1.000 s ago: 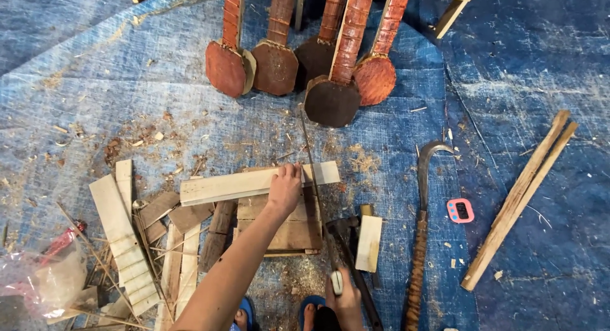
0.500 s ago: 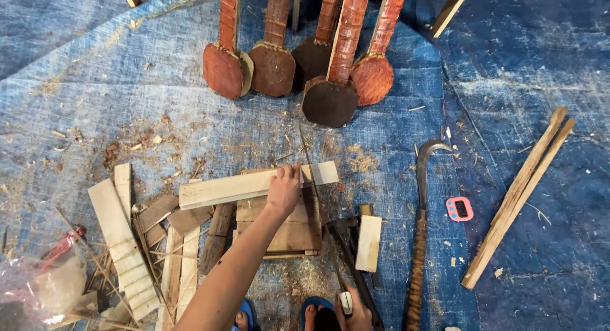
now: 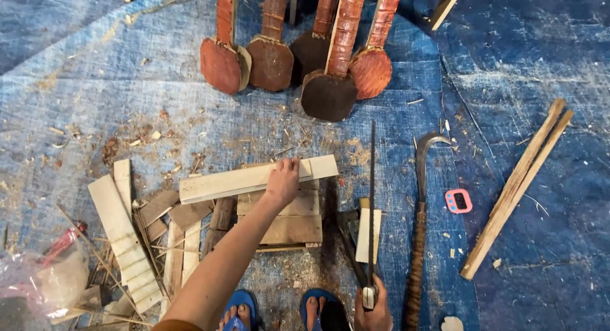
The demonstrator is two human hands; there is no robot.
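Note:
My left hand (image 3: 283, 180) presses down on a long pale wooden plank (image 3: 222, 183) that lies across a low wooden block (image 3: 295, 220). At the bottom edge my right hand (image 3: 373, 312) grips the handle of a hand saw (image 3: 371, 197), whose thin blade points away from me, just right of the plank's end. The blade stands clear of the plank. My feet in blue sandals (image 3: 240, 303) are below the block.
Several carved dark red wooden pieces (image 3: 330, 92) lean at the top. Scrap boards (image 3: 124, 235) lie left. A curved hook blade with a wooden handle (image 3: 419, 242), a small pink device (image 3: 458, 200) and two long sticks (image 3: 516, 188) lie right on the blue tarp (image 3: 95, 83).
The saw has shifted right, from over the plank's end to beside it, and my right hand has dropped toward the bottom edge. My left hand stays on the plank.

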